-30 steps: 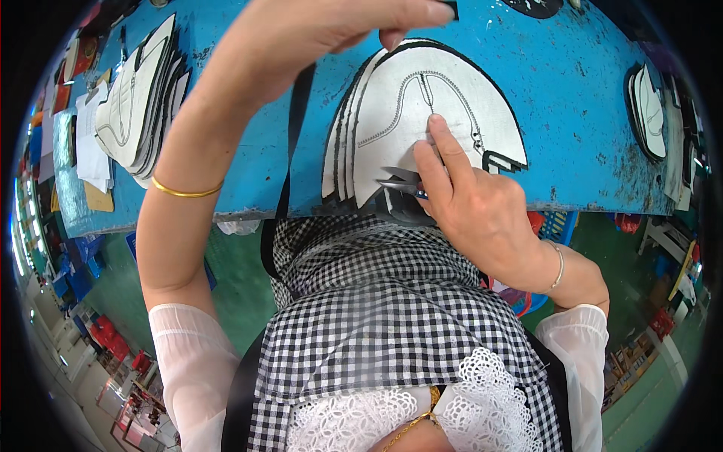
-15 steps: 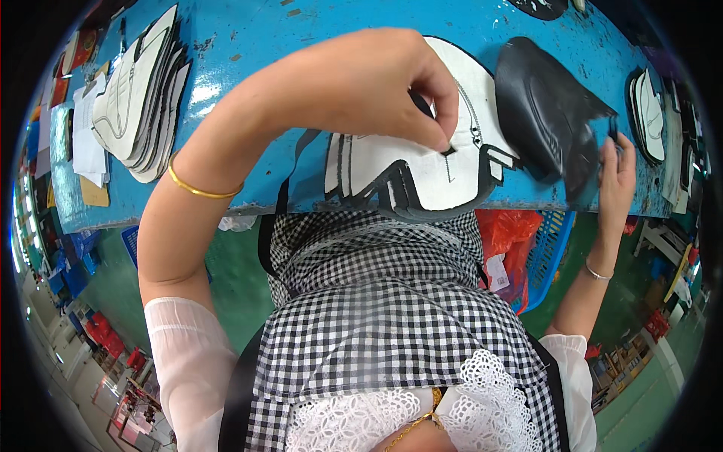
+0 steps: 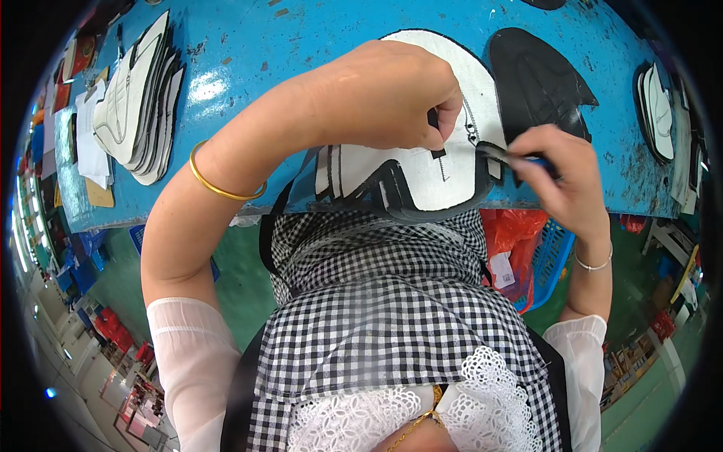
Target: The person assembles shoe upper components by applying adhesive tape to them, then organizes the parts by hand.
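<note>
A stack of cut shoe-upper-like pieces point(image 3: 456, 184), white-faced with black edges and stitched lines, lies at the table's front edge before me. Over its middle is my left hand point(image 3: 422, 94), thumb and fingers pinched on a small black strip point(image 3: 439, 154) that pokes out below the fingertips. My right hand point(image 3: 561, 173) is closed round a slim dark tool point(image 3: 493, 149), its curved dark end reaching the stack's right edge; the tool's exact kind does not show. Beyond that hand a smooth black piece point(image 3: 531, 79) lies flat beside the stack, partly covered by the hand.
More white-faced pieces point(image 3: 132, 105) are stacked at the left of the blue table point(image 3: 233, 45), near papers point(image 3: 86, 135). Another small stack point(image 3: 655, 113) lies at the far right. Below the table edge stands a blue basket point(image 3: 553, 260) with a red plastic bag point(image 3: 512, 233).
My right hand has come left from the table's right side to the stack, bringing the dark tool. The black piece now lies flatter. My left hand has shifted slightly, still pinching the strip.
</note>
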The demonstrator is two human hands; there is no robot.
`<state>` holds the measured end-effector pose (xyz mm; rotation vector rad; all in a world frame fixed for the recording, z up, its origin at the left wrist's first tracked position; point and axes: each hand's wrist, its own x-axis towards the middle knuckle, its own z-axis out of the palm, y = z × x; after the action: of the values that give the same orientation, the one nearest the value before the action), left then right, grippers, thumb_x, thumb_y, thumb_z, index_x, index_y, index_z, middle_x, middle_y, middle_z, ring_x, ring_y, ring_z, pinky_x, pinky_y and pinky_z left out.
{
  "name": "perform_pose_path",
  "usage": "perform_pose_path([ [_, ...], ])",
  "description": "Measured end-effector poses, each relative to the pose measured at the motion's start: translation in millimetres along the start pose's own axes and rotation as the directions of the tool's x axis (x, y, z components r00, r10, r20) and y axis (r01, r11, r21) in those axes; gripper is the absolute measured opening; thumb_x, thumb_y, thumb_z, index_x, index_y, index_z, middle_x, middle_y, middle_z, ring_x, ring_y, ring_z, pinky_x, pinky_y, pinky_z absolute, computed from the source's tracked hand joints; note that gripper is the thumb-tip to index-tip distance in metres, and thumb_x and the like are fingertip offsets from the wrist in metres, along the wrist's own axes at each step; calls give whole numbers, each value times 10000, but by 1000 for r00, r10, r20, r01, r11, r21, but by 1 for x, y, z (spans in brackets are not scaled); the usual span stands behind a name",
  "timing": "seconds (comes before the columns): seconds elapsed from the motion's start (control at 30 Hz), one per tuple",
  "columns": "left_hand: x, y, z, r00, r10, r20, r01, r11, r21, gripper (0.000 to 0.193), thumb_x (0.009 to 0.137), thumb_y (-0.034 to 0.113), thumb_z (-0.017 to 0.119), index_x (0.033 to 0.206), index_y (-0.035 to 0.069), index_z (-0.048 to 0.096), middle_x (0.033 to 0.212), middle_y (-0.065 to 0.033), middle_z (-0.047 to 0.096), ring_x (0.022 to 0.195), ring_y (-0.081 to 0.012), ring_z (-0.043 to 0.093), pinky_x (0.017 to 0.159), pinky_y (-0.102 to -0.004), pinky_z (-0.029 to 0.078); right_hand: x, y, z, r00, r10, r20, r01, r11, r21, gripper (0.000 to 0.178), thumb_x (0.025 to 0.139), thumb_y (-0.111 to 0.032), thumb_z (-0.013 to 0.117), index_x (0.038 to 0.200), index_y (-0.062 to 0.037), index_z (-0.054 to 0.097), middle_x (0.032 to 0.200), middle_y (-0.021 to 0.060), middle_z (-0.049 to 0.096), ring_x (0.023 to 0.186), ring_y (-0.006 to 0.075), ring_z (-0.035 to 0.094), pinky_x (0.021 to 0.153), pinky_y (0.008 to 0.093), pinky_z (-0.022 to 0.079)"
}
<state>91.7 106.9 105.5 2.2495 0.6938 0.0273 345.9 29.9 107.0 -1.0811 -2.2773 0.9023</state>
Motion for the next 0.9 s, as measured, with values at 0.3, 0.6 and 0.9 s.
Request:
perform_pose_path([
  [0.3, -8, -13, -12, 991, 13, -133, 1, 995, 104, 202, 760, 176, 754, 840, 4, 683, 727, -126, 659, 653, -248, 637, 618, -334, 496, 28, -3, 14, 981, -106, 162, 138, 970, -202, 163, 783, -132, 715, 906, -97, 614, 756, 50, 639, 682, 262, 635, 571, 380, 497],
  [0.6, 1, -4, -12, 998, -27, -51, 35, 986, 163, 113, 772, 105, 623, 801, -3, 640, 730, -151, 639, 674, -317, 604, 660, -398, 486, 35, -1, 12, 988, -96, 124, 126, 956, -264, 155, 791, -120, 699, 911, -99, 603, 735, 59, 631, 677, 267, 637, 552, 371, 486],
  [0.9, 0, -10, -23, 997, -56, 45, 53, 996, 66, 121, 794, 93, 598, 850, -12, 619, 768, -161, 618, 735, -331, 593, 696, -411, 474, 38, -1, 14, 989, -116, 91, 141, 926, -351, 168, 787, -113, 693, 915, -116, 585, 720, 28, 621, 652, 222, 642, 525, 351, 481],
])
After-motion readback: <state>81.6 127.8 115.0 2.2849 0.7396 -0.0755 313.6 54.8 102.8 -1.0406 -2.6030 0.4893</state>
